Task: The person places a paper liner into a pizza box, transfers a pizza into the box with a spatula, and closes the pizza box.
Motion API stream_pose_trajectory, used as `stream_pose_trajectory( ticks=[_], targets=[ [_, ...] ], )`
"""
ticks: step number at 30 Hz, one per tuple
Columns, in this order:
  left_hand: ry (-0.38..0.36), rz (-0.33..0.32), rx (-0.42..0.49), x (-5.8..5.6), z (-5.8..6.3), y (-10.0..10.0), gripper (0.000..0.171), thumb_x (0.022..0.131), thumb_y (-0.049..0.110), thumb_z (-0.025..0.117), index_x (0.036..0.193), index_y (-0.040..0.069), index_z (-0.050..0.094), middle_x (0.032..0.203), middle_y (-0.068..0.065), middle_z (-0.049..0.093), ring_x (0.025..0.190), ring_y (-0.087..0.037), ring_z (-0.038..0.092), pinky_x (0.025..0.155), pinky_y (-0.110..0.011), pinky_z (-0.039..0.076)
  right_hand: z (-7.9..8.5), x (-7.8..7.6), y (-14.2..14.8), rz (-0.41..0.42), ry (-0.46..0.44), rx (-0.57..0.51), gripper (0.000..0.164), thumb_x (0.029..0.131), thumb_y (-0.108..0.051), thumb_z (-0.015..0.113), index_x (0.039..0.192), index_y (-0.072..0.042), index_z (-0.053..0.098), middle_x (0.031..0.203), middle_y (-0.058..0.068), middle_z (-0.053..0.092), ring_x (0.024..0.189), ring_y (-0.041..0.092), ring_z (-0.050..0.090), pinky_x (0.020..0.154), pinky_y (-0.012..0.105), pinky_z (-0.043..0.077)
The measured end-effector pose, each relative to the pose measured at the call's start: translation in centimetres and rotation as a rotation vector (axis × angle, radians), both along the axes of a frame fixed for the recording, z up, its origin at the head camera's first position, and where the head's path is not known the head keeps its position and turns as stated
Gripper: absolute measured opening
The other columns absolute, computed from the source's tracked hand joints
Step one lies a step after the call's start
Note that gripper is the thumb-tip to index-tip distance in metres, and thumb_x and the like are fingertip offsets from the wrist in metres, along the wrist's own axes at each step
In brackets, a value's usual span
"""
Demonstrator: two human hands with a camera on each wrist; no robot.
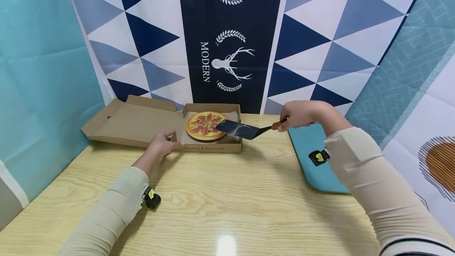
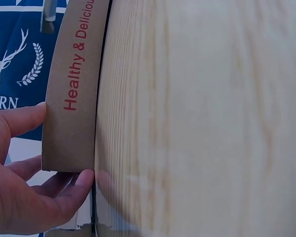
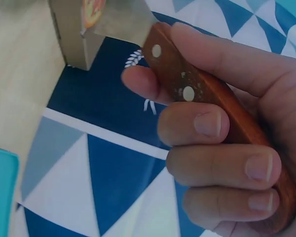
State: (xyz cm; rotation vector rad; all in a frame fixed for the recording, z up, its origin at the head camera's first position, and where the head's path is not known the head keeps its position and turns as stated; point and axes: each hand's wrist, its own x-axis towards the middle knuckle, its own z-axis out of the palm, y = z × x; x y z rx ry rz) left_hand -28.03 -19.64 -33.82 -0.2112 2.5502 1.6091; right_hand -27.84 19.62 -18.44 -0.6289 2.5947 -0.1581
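An open cardboard pizza box (image 1: 213,148) stands on the table with a round pizza (image 1: 204,125) in it. My left hand (image 1: 161,144) holds the box at its front left corner. In the left wrist view, the thumb (image 2: 27,118) touches the upper edge of the front wall (image 2: 71,128), and other fingers lie against its end. My right hand (image 1: 298,114) grips a spatula by its wooden handle (image 3: 212,94), fingers wrapped round it. The spatula's flat dark blade (image 1: 239,128) slants over the box's right side, its tip overlapping the pizza's right edge in the head view.
The box lid (image 1: 138,119) lies folded out to the left. A blue board or tray (image 1: 320,173) rests on the right part of the wooden table (image 1: 227,200), below my right arm. A patterned cloth (image 1: 231,50) hangs behind the box.
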Motion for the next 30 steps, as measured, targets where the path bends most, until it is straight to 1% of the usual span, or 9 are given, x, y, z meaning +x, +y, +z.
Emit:
stream_pose_trajectory(
  ticks=[6, 10, 15, 19, 23, 26, 30],
  targets=[
    [-0.009, 0.001, 0.001, 0.0, -0.1, -0.1, 0.074, 0.079, 0.021, 0.067, 0.140, 0.014, 0.025, 0.135, -0.024, 0.031, 0.113, -0.041, 0.041, 0.091, -0.044, 0.041, -2.5, 0.5, 1.5, -0.009, 0.099, -0.070, 0.019, 0.084, -0.029, 0.059, 0.085, -0.012, 0.065, 0.058, -0.001, 0.044, 0.042, 0.010, 0.033, 0.040, 0.023, 0.031],
    [-0.006, 0.008, -0.003, 0.0, -0.1, -0.1, 0.073, 0.079, 0.021, 0.067, 0.140, 0.015, 0.026, 0.135, -0.023, 0.032, 0.110, -0.044, 0.043, 0.091, -0.044, 0.040, -3.6, 1.2, 2.3, -0.009, 0.146, -0.110, 0.019, 0.084, -0.030, 0.059, 0.081, -0.012, 0.064, 0.059, 0.000, 0.043, 0.046, 0.011, 0.034, 0.043, 0.025, 0.032],
    [0.003, 0.009, 0.001, 0.1, -0.1, 0.0, 0.073, 0.079, 0.019, 0.067, 0.140, 0.014, 0.027, 0.134, -0.024, 0.032, 0.112, -0.043, 0.042, 0.091, -0.045, 0.040, -4.3, 2.2, 3.3, 0.004, 0.171, -0.139, 0.019, 0.085, -0.031, 0.059, 0.077, -0.014, 0.062, 0.057, -0.002, 0.039, 0.045, 0.010, 0.031, 0.043, 0.025, 0.030],
    [0.001, 0.009, 0.012, 0.0, -0.2, 0.0, 0.073, 0.079, 0.019, 0.067, 0.140, 0.013, 0.026, 0.133, -0.024, 0.033, 0.114, -0.040, 0.041, 0.091, -0.045, 0.040, -4.6, 2.9, 4.1, 0.010, 0.194, -0.155, 0.017, 0.085, -0.027, 0.059, 0.074, -0.013, 0.062, 0.054, -0.003, 0.035, 0.045, 0.010, 0.029, 0.044, 0.025, 0.028],
    [-0.003, 0.013, 0.018, -0.1, -0.2, 0.0, 0.073, 0.079, 0.019, 0.067, 0.140, 0.013, 0.027, 0.134, -0.024, 0.033, 0.113, -0.041, 0.041, 0.091, -0.044, 0.040, -4.9, 3.6, 4.9, -0.022, 0.212, -0.153, 0.020, 0.084, -0.030, 0.059, 0.073, -0.013, 0.060, 0.054, -0.003, 0.034, 0.046, 0.010, 0.029, 0.045, 0.025, 0.027],
    [-0.007, 0.014, 0.019, -0.1, -0.2, 0.0, 0.073, 0.079, 0.018, 0.067, 0.140, 0.014, 0.027, 0.134, -0.024, 0.033, 0.113, -0.042, 0.041, 0.092, -0.045, 0.039, -5.0, 4.0, 5.5, -0.046, 0.214, -0.144, 0.024, 0.084, -0.035, 0.058, 0.075, -0.013, 0.060, 0.055, -0.002, 0.037, 0.047, 0.011, 0.031, 0.045, 0.026, 0.028],
    [-0.016, 0.008, 0.011, 0.0, -0.2, 0.0, 0.073, 0.080, 0.020, 0.067, 0.140, 0.015, 0.026, 0.136, -0.023, 0.030, 0.112, -0.043, 0.041, 0.094, -0.048, 0.036, -5.1, 4.5, 6.4, -0.076, 0.203, -0.153, 0.022, 0.085, -0.034, 0.057, 0.078, -0.014, 0.061, 0.056, -0.001, 0.040, 0.047, 0.011, 0.032, 0.045, 0.027, 0.029]
  ],
)
